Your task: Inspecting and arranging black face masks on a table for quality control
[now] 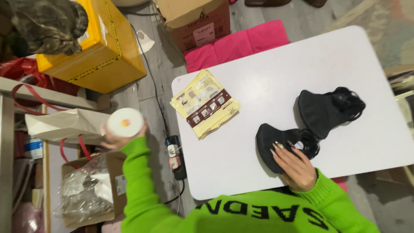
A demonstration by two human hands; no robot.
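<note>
Pressing flat, the right hand pins a black cloth face mask on the white table; soft, light, best pinched at an edge. Left hand wraps a white tape roll, off the table's left.

The scene is seen through a single head-worn camera, aimed almost straight down from above the person's chest, so that the bright green sweater fills the bottom edge and the white table is spread across the right and centre. The table is viewed at close, arm's-reach range, while the floor to the left, with the yellow box, lies farther below; no second view is provided
</note>
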